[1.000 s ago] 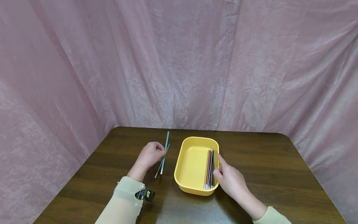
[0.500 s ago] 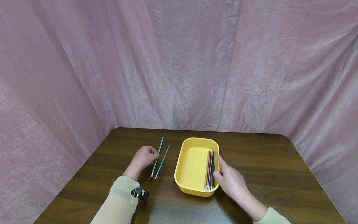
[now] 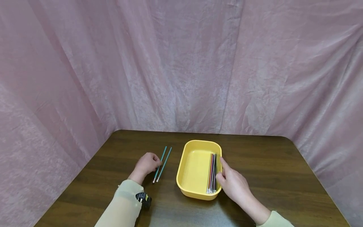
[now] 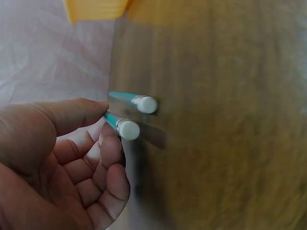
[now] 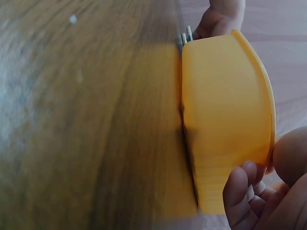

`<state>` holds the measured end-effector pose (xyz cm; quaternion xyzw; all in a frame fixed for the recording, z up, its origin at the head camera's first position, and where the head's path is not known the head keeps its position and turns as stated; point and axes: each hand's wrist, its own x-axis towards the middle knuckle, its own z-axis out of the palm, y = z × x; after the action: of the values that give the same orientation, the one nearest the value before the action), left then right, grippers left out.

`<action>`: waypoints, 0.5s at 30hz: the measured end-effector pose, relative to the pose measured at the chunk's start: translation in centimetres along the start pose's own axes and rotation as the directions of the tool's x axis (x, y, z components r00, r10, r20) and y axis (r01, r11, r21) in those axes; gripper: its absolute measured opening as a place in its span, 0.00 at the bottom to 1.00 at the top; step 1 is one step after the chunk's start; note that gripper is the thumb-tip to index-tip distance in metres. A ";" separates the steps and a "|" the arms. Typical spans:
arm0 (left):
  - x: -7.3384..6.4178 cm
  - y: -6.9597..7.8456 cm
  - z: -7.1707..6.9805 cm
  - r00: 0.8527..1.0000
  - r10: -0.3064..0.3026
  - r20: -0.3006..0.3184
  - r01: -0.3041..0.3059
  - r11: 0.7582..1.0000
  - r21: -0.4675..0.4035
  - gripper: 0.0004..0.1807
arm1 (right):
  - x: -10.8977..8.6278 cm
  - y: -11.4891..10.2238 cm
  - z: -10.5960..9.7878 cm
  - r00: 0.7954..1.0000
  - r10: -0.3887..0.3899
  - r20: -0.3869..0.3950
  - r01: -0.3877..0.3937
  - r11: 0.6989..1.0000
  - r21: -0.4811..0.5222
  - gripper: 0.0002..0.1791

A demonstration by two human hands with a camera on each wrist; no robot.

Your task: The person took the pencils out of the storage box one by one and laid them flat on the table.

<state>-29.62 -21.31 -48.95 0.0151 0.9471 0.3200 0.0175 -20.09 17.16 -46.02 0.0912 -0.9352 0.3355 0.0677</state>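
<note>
Between thumb and index finger, my left hand (image 3: pixel 146 164) pinches a teal pencil (image 4: pixel 128 129) with a white eraser, close over the table. A second teal pencil (image 3: pixel 165 163) lies just to its right, almost parallel, eraser ends toward me. My right hand (image 3: pixel 234 183) grips the right wall of a yellow plastic tray (image 3: pixel 195 195), thumb over the rim and fingers against the outside. Along that wall, inside the tray, several dark, red and orange pencils (image 3: pixel 212 173) lie side by side, erasers toward me.
The dark wooden table (image 3: pixel 263 157) extends around the tray on both sides. Pink curtains (image 3: pixel 181 63) hang behind its far edge and at the sides. A small black camera (image 3: pixel 144 200) sits on the left wrist.
My left hand has shifted the pinched pencil left and then nearer to me. It crossed over the other pencil before and now lines up beside it. The right hand and tray stay put.
</note>
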 end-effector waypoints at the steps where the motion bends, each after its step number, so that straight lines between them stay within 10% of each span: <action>1: 0.0 0.0 0.1 1.000 -0.005 0.000 0.005 1.000 0.008 0.12 | 0.0 0.0 0.0 1.000 0.000 0.000 0.000 1.000 0.001 0.41; 8: -2.1 3.3 -0.5 0.996 -0.090 -0.015 0.090 0.995 0.050 0.13 | -0.1 0.0 0.1 1.000 -0.001 0.002 0.001 1.000 0.002 0.40; 15: 0.5 0.4 1.2 0.998 -0.043 -0.052 0.050 0.989 0.137 0.14 | -0.1 0.0 0.1 1.000 0.000 0.001 0.000 1.000 -0.002 0.41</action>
<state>-30.05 -20.26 -49.65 -0.0135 0.9672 0.2535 0.0009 -20.05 17.15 -46.12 0.0912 -0.9356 0.3344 0.0676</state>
